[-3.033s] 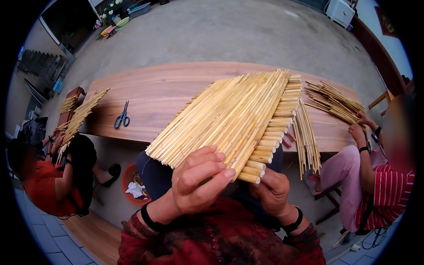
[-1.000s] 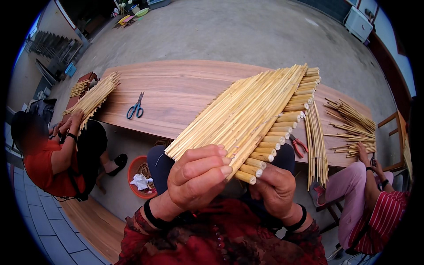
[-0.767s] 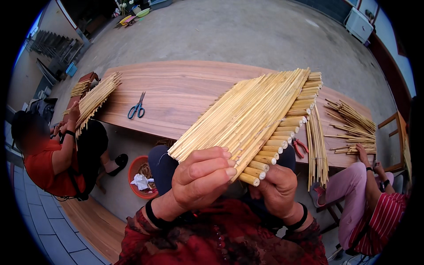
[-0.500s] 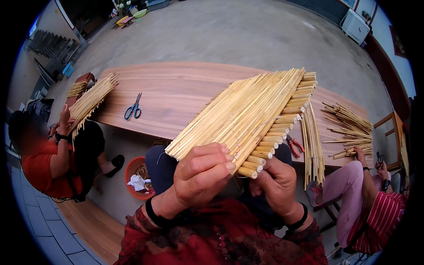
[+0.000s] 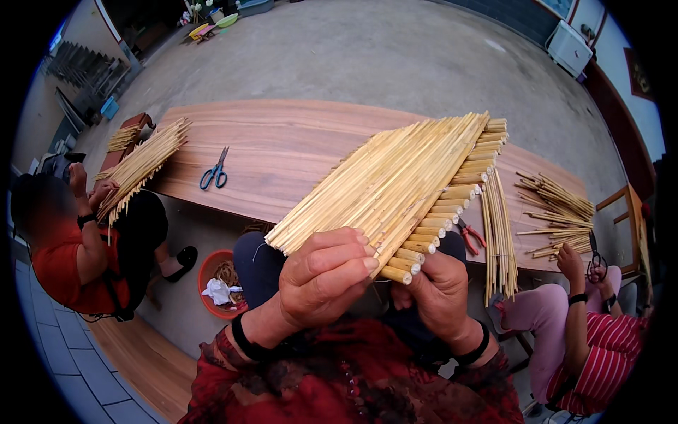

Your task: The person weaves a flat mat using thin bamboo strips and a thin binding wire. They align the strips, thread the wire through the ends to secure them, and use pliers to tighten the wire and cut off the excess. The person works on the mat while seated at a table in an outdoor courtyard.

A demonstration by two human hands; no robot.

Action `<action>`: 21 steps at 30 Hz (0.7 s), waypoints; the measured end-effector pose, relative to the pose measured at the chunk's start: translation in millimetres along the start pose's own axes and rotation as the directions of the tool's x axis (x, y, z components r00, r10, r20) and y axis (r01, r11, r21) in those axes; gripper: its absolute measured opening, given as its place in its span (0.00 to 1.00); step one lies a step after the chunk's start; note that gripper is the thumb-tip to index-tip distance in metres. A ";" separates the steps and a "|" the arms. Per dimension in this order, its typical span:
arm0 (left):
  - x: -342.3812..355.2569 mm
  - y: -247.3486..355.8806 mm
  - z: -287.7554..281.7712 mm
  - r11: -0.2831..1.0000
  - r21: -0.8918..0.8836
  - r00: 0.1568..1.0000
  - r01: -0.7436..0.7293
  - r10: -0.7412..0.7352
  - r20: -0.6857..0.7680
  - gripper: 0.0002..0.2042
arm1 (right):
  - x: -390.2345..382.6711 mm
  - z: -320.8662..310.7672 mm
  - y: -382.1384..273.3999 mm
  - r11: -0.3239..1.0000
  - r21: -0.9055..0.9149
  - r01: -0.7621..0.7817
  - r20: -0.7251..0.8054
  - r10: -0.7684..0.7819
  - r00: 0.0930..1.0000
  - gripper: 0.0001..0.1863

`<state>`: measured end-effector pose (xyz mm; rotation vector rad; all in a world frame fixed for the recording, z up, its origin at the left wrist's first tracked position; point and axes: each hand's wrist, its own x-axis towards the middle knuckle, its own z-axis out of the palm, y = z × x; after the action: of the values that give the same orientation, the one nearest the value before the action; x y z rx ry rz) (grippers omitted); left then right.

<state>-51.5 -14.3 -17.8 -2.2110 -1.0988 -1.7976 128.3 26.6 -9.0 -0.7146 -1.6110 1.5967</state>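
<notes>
A wide mat of pale yellow straw-like stalks (image 5: 381,180), laid side by side, slants up from my lap over the table edge. Thicker cut stalk ends (image 5: 427,237) stick out in a row along its right side. My left hand (image 5: 325,272) grips the mat's near edge, fingers curled over the top. Close beside it, my right hand (image 5: 441,290) pinches the nearest thick stalk ends between thumb and fingers; its fingertips are partly hidden underneath. A thin loose thread shows at the mat's left corner.
On the wooden table (image 5: 275,141) lie blue-handled scissors (image 5: 215,172), red-handled pliers (image 5: 471,237), a stalk bundle (image 5: 498,240) and loose stalks (image 5: 558,212). A red bucket (image 5: 214,300) stands on the floor at left. One co-worker (image 5: 78,261) holds another mat; a second (image 5: 593,339) holds scissors.
My hands and the mat stay almost where they were. The left co-worker has raised a hand; the right co-worker's hands and scissors have shifted.
</notes>
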 end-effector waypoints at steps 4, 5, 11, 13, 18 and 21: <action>-3.3 -3.8 4.5 0.999 -0.030 1.000 -0.020 0.020 -0.003 0.20 | 1.3 1.8 -3.6 0.991 0.113 -0.073 0.000 0.074 0.997 0.06; -2.8 -5.9 6.8 0.999 -0.029 0.999 -0.038 0.038 -0.007 0.20 | 1.0 -0.2 -2.3 0.992 0.108 -0.067 0.000 0.067 0.998 0.06; -7.7 -9.0 19.0 0.996 0.060 0.997 -0.072 0.073 -0.014 0.20 | -1.3 -2.9 6.4 0.966 0.218 -0.137 0.005 0.139 0.990 0.07; -6.7 -8.6 19.6 0.993 0.063 0.995 -0.099 0.099 0.009 0.20 | -6.7 -6.6 13.0 0.942 0.310 -0.127 -0.005 0.135 0.991 0.09; -8.6 -4.6 18.3 0.990 0.108 0.990 -0.089 0.076 0.115 0.24 | -8.2 -11.3 24.8 0.947 0.304 -0.101 0.029 0.096 0.995 0.09; -9.5 -2.2 18.9 0.987 0.128 0.990 -0.093 0.078 0.115 0.23 | -10.3 -7.1 26.4 0.943 0.320 -0.087 0.026 0.083 0.996 0.08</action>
<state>-37.8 -8.0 -32.7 -2.2638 -1.0906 -1.5384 137.0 24.1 -36.8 -0.6069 -1.2973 1.8729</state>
